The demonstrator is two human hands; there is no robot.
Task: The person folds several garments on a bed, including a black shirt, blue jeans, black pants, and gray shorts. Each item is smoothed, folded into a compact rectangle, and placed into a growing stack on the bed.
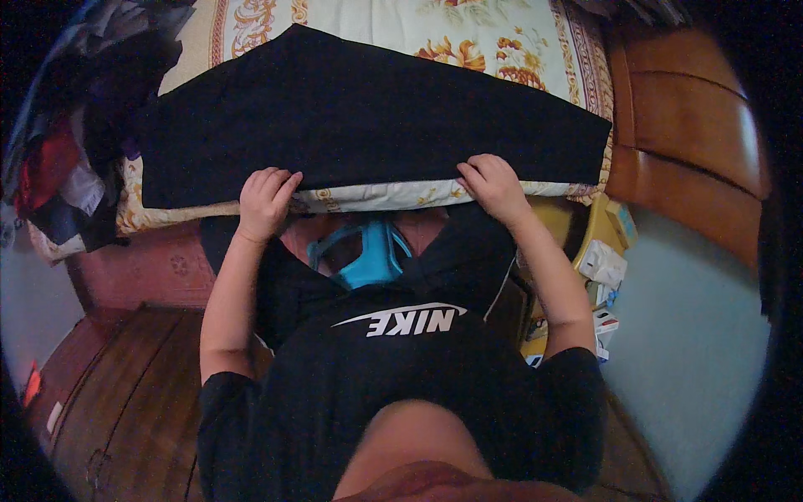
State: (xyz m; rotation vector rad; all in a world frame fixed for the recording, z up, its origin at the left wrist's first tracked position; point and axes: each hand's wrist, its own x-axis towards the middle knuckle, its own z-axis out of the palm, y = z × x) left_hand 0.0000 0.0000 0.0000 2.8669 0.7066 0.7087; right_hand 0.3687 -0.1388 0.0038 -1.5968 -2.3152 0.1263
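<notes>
Black trousers (376,117), folded lengthwise by their outline, lie flat across the near part of the bed. They widen toward the left, with a point at the far side, and narrow toward the right. My left hand (266,201) is at their near edge, left of the middle, its fingers bent over the cloth and closed on it. Right of the middle, my right hand (495,188) grips the same edge between thumb and fingers. The fingertips of both hands are partly hidden. Between the hands a strip of the bedcover shows below the cloth.
Under the trousers lies a floral bedcover (477,54). A pile of dark and red clothes (71,167) is at the left. A brown leather-like headboard (686,109) stands at the right, and below it a yellow shelf (598,230) holds small items. A blue plastic object (372,255) sits below the bed edge.
</notes>
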